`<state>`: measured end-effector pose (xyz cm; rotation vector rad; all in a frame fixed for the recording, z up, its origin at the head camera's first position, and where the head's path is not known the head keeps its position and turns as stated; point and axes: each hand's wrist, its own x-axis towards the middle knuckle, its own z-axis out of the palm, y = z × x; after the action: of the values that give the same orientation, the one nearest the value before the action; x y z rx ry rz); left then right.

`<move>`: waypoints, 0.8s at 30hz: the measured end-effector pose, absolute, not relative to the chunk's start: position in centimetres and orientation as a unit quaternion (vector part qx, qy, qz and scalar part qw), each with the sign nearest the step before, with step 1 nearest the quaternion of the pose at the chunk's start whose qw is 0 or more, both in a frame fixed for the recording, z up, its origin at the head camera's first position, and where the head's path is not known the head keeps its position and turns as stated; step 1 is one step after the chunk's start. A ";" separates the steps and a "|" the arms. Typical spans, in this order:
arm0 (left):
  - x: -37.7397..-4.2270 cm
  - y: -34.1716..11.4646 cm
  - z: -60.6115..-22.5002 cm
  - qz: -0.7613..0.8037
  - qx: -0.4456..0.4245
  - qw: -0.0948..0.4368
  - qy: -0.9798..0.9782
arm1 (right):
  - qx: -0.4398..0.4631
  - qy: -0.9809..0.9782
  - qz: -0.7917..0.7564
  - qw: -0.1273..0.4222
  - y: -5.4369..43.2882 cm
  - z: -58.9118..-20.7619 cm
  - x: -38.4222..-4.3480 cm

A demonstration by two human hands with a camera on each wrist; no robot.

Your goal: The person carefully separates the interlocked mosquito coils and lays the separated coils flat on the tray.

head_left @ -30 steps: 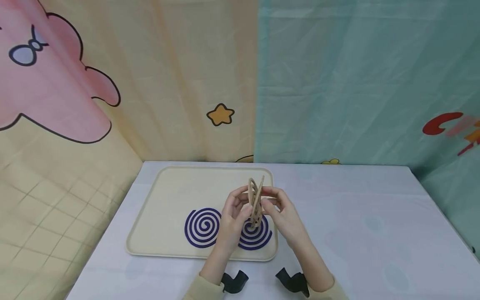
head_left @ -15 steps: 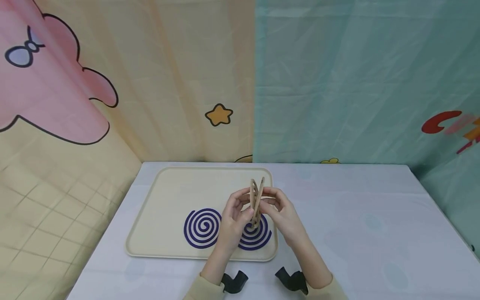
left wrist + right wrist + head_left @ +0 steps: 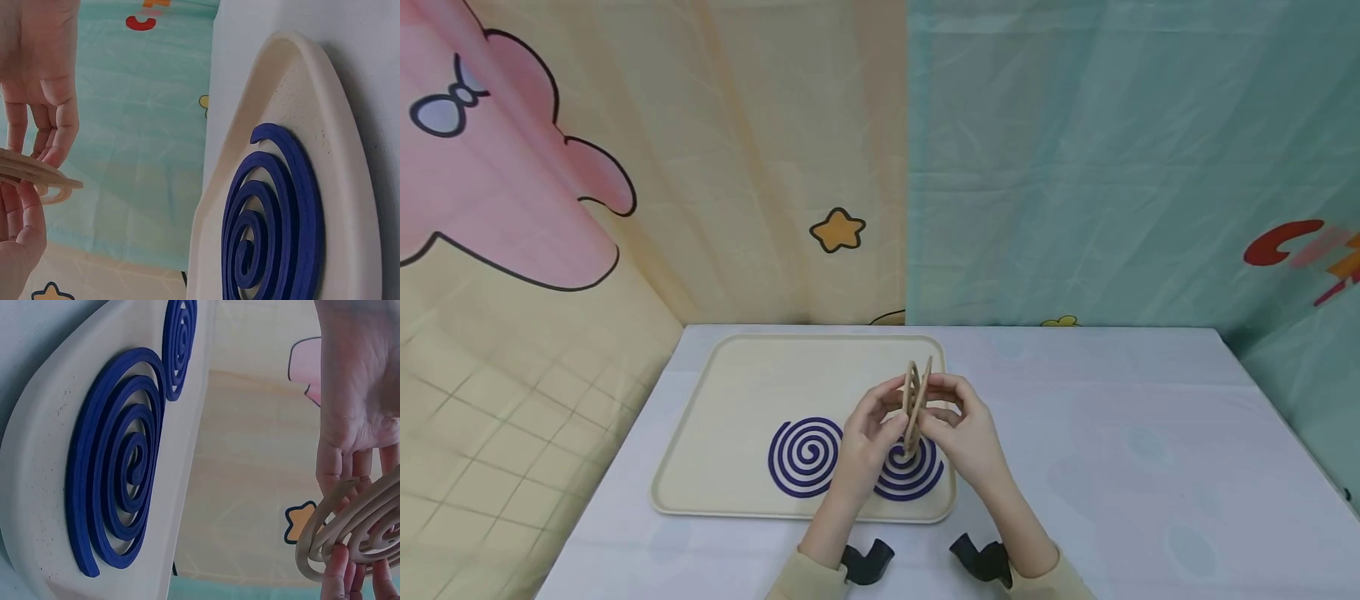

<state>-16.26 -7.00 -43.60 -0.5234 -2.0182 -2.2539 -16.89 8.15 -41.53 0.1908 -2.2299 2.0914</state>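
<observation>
Above the right side of a cream tray, both hands hold a pair of tan mosquito coils. My left hand pinches them from the left, and my right hand pinches them from the right. In the head view the coils stand nearly edge-on, spread apart at the top and close together lower down. The right wrist view shows their rings overlapping; how far they interlock I cannot tell. Flat on the tray lies one blue mosquito coil; another blue mosquito coil is partly hidden by the hands and tan coils.
The tray has a raised rim and rests on a white-covered table. Printed curtains hang behind the table and at its sides. A black strap piece sits at each wrist.
The tan coils have shifted slightly right and turned more edge-on, with a narrower gap at the top. My fingers have adjusted a little on them. The blue coils and tray stay put.
</observation>
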 end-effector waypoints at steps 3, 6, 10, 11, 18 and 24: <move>-16.3 -7.2 -43.4 -0.728 -0.161 0.020 -0.667 | 0.077 -0.730 0.677 0.051 8.2 -41.6 -16.8; -16.3 -7.4 -43.2 -0.725 -0.156 0.014 -0.670 | 0.090 -0.727 0.678 0.055 8.2 -41.6 -16.8; -16.3 -7.5 -43.0 -0.729 -0.157 0.024 -0.666 | 0.099 -0.713 0.691 0.059 8.2 -41.6 -16.8; -16.2 -7.5 -42.9 -0.729 -0.157 0.028 -0.665 | 0.104 -0.710 0.694 0.061 8.2 -41.6 -16.8; -16.1 -7.3 -42.8 -0.739 -0.147 0.044 -0.656 | 0.183 -0.701 0.676 0.133 8.3 -42.2 -17.0; -16.1 -7.4 -42.7 -0.739 -0.129 0.039 -0.660 | 0.221 -0.708 0.647 0.177 8.3 -42.5 -17.2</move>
<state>-16.06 -7.36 -42.69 -0.3953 -2.0238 -2.2654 -17.15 8.34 -42.45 0.6266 -2.0032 1.8309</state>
